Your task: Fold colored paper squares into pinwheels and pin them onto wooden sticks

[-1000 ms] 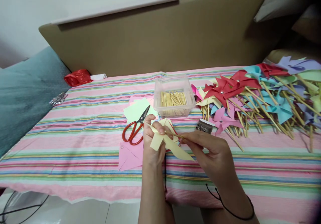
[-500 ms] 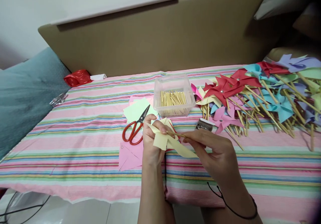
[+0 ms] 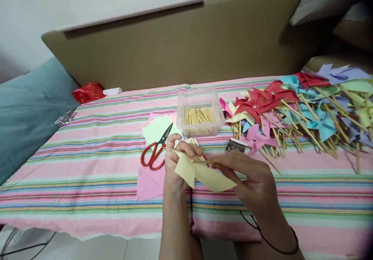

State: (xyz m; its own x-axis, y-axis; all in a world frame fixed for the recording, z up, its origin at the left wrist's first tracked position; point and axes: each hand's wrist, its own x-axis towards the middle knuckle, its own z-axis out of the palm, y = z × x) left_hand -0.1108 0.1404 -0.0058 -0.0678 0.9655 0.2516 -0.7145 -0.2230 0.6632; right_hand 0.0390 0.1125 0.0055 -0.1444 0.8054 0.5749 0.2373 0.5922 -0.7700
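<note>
My left hand (image 3: 175, 167) pinches a pale yellow paper pinwheel (image 3: 201, 172) at its centre, fingers closed on the folded flaps. My right hand (image 3: 250, 182) grips a thin wooden stick (image 3: 202, 161) whose tip meets the pinwheel's centre beside my left thumb. Both hands hover just above the striped cloth (image 3: 87, 163) near its front edge. Red-handled scissors (image 3: 155, 149) lie to the left of my left hand.
A clear plastic box of wooden sticks (image 3: 201, 112) stands behind my hands. Loose green and pink paper squares (image 3: 148, 180) lie around the scissors. A heap of finished coloured pinwheels (image 3: 297, 108) fills the right. A small metal stapler (image 3: 234, 145) lies near the box.
The yellow pinwheel has turned in my hands, its flaps now hanging lower and flatter. Both hands have stayed in nearly the same place.
</note>
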